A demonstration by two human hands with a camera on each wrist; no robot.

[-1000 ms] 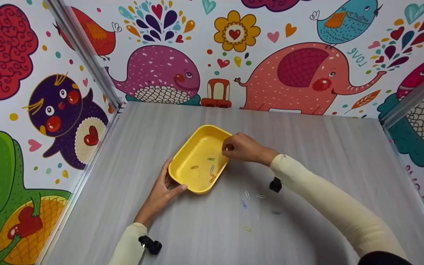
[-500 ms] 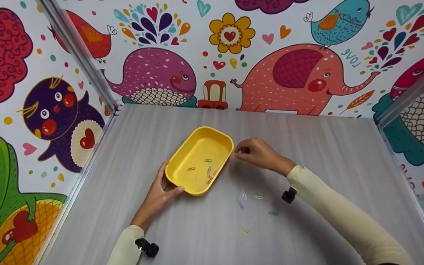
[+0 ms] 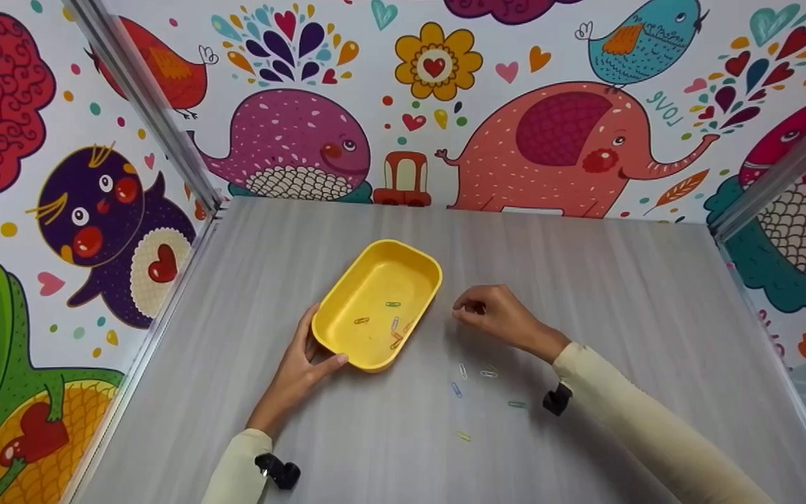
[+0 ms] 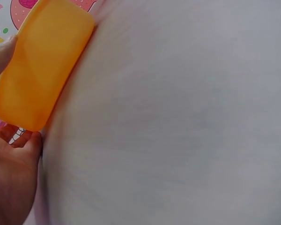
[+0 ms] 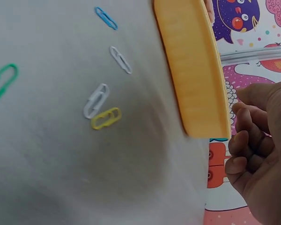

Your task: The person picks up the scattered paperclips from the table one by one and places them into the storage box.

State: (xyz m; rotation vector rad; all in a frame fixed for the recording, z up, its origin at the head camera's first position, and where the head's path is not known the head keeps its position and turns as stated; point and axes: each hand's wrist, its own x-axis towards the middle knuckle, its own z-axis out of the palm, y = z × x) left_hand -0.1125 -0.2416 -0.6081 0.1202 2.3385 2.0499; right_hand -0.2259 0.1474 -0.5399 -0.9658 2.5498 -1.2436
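Observation:
A yellow plastic tray (image 3: 347, 294) stands on the table, with several coloured paper clips (image 3: 392, 304) scattered on its floor. My left hand (image 3: 296, 378) grips its near left corner, thumb on the rim and fingers along the outer side. To the right of the tray, my right hand (image 3: 504, 315) hovers above the table with loosely curled fingers. In the right wrist view nothing shows between its thumb and forefinger. Nearer to me lie a blue paper clip (image 3: 456, 390), a green paper clip (image 3: 517, 404), two white ones and a yellow paper clip (image 5: 106, 118) touching or close to one white.
Another yellow paper clip (image 3: 464, 436) lies closest to the front. The grey wood-grain table (image 3: 585, 280) meets printed wall panels (image 3: 417, 105) at the back and sides. A black wrist camera (image 3: 278, 470) sits on each sleeve.
My right hand has drawn back from over the tray's right rim, moving right and toward me. The left hand keeps its grip, and the tray has stayed in place.

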